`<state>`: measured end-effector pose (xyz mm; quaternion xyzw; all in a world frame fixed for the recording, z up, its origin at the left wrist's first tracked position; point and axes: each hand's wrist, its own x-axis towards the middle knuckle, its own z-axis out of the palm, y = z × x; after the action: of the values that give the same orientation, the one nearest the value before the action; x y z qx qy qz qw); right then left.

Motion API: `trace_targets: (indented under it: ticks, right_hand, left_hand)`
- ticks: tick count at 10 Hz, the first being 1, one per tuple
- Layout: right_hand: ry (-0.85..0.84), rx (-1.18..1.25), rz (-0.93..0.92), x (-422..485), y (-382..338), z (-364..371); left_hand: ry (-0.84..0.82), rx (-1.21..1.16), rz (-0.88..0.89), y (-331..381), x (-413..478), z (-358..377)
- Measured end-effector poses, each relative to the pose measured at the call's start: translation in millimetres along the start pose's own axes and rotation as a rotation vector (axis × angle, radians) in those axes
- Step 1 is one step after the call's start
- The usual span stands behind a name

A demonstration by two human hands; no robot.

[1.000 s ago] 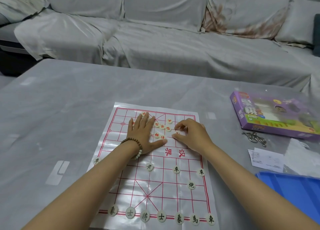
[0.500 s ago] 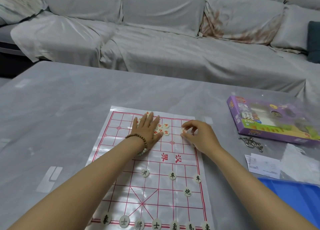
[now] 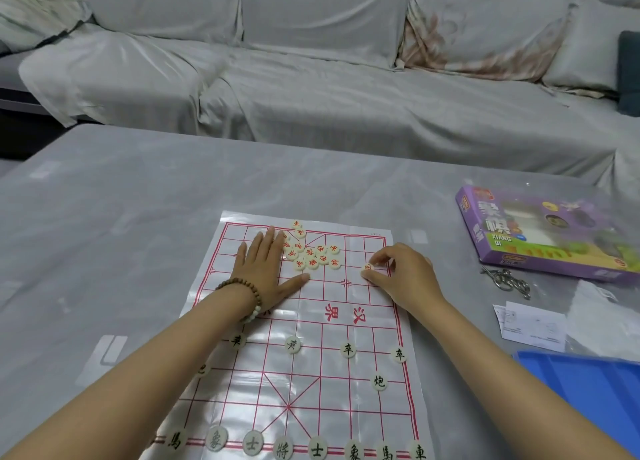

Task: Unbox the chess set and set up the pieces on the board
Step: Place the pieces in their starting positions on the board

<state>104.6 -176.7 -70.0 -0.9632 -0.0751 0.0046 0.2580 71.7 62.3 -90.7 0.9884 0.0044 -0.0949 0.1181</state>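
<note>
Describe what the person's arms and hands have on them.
Both forearms are bare, with no sleeves in view. The left hand has a bracelet at its wrist: round brown beads, with a few pale beads among them. The right hand and its wrist show no ring, watch or band.

The left forearm [image 3: 162, 359] half hides one black-lettered piece [image 3: 202, 369].

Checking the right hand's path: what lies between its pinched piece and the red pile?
Head view: only bare board between the pinched piece and the red pile.
</note>
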Motion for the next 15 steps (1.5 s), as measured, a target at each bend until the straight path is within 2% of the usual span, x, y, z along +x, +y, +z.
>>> trace_targets:
  ticks: [2,4,6,8,14,15]
  right_hand:
    - [-0.073,0.047,-0.022,-0.1,-1.3,-1.1]
    - [-0.016,0.035,-0.003,1.3,-5.6,3.1]
    - [-0.028,0.051,0.002,1.5,-3.6,2.4]
    - [-0.024,0.048,-0.078,1.8,-21.4,6.9]
    - [-0.129,-0.061,-0.147,8.9,-33.6,12.6]
    - [-0.096,-0.090,-0.144,8.4,-36.2,14.2]
  left_hand:
    - [0.004,0.041,-0.023,2.0,1.1,2.9]
    - [0.000,0.050,-0.027,2.4,1.4,2.9]
    - [0.000,0.057,-0.029,2.1,1.5,3.4]
    - [0.001,0.061,-0.032,2.6,1.8,3.3]
    - [0.010,0.042,-0.034,1.8,1.8,4.8]
    - [0.007,0.027,-0.030,1.6,1.9,5.7]
